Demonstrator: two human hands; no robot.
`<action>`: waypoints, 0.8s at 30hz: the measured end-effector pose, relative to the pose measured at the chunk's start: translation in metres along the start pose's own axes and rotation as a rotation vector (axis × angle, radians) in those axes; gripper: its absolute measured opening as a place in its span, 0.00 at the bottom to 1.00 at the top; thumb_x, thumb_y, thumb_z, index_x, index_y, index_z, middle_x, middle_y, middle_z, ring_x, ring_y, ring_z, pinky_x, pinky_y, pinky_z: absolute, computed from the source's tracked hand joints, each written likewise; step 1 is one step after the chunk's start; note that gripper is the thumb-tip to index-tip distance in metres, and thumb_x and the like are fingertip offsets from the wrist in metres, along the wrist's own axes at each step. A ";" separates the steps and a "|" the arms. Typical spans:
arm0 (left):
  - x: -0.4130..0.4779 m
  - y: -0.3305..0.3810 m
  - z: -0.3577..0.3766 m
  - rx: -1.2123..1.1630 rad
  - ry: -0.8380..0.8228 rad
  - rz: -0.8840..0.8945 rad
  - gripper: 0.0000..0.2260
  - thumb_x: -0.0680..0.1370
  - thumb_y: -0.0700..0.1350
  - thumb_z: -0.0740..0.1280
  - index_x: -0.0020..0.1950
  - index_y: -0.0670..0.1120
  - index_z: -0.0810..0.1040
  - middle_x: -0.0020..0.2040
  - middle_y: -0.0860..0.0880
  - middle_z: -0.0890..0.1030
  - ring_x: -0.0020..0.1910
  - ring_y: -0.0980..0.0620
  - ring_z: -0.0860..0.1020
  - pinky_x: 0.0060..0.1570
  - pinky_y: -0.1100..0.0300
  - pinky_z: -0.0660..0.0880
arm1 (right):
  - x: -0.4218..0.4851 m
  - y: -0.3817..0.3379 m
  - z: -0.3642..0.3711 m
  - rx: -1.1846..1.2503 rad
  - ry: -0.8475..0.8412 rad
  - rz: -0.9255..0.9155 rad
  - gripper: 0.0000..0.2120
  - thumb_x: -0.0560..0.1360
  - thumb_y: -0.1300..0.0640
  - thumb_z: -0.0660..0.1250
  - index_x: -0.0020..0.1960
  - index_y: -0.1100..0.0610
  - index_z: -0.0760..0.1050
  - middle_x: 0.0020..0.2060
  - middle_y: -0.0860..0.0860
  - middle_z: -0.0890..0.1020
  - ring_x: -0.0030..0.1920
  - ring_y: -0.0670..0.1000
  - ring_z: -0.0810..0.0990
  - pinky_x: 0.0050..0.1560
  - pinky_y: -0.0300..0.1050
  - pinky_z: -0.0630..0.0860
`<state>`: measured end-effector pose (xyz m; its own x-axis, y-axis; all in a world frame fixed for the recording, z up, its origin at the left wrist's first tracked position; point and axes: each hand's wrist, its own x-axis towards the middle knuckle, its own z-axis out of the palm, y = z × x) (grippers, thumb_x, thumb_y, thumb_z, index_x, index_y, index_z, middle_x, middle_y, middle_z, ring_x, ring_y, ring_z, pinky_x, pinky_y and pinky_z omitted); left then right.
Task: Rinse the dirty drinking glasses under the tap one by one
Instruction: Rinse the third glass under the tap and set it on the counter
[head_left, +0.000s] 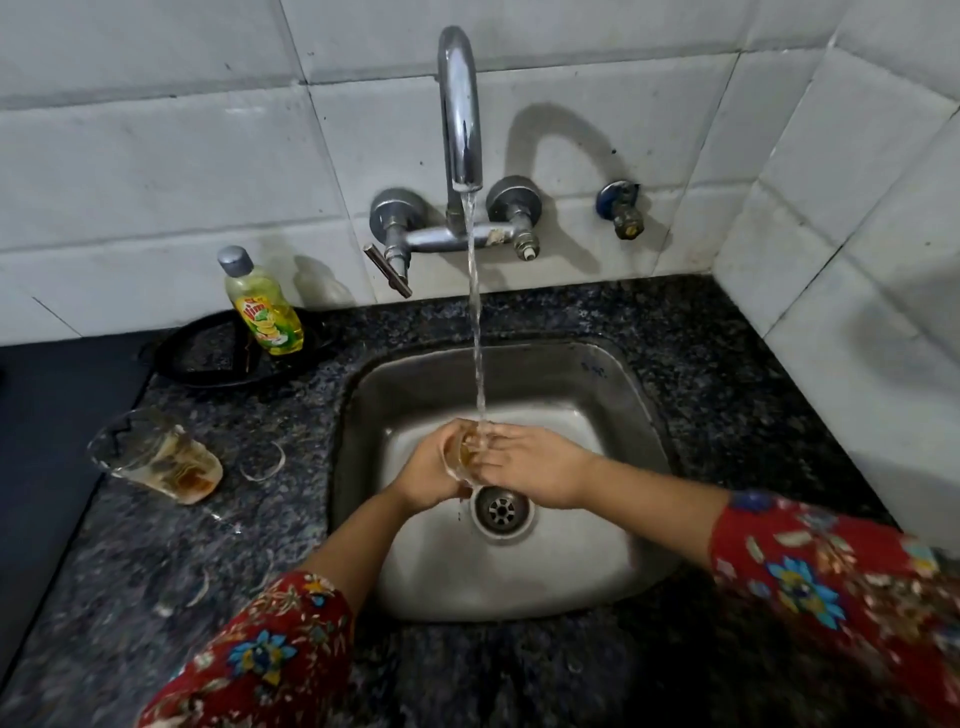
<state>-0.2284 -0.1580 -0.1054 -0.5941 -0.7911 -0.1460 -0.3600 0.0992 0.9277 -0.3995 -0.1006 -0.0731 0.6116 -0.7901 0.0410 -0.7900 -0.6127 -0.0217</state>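
We see the left hand (426, 475) wrapped round a small drinking glass (466, 456), fingers curled about its side. It holds the glass over the middle of the sink (597, 374), just above the drain (502, 511). The right hand (537, 467) lies against the glass's other side, fingers spread and nearly straight, touching it rather than gripping. Water (475, 312) from the tap (460, 104) on the wall behind the sink falls into the glass, which shows a brownish tint inside. A second dirty glass (156, 454) stands on the counter (727, 364) left of the sink, with brown residue at its bottom. Behind the sink's left corner, a yellow dish-soap bottle (265, 306) stands in a black tray (208, 358). A small valve (623, 208) sits on the tiles behind the sink's right side.
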 end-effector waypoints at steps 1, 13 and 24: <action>0.000 0.003 -0.001 0.026 -0.022 0.006 0.28 0.57 0.25 0.72 0.54 0.42 0.73 0.48 0.54 0.78 0.44 0.66 0.79 0.42 0.74 0.74 | 0.008 0.006 -0.003 -0.008 -0.101 -0.022 0.15 0.75 0.60 0.61 0.59 0.57 0.78 0.59 0.53 0.81 0.61 0.52 0.78 0.66 0.45 0.70; 0.003 0.003 -0.007 0.105 -0.049 0.058 0.32 0.57 0.34 0.80 0.57 0.49 0.73 0.52 0.61 0.75 0.48 0.75 0.75 0.48 0.76 0.69 | 0.030 0.007 -0.022 0.054 -0.400 0.100 0.11 0.76 0.58 0.63 0.57 0.59 0.77 0.54 0.57 0.81 0.57 0.58 0.78 0.57 0.50 0.74; 0.005 -0.006 0.006 0.122 -0.049 0.024 0.30 0.60 0.36 0.80 0.56 0.53 0.74 0.51 0.60 0.78 0.48 0.70 0.77 0.51 0.73 0.73 | 0.029 0.006 -0.011 -0.098 -0.517 -0.012 0.13 0.77 0.61 0.61 0.60 0.58 0.77 0.56 0.51 0.80 0.58 0.52 0.77 0.62 0.41 0.69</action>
<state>-0.2331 -0.1590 -0.1139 -0.6369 -0.7575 -0.1434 -0.4280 0.1928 0.8830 -0.3870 -0.1268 -0.0614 0.5419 -0.7047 -0.4581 -0.7680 -0.6365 0.0706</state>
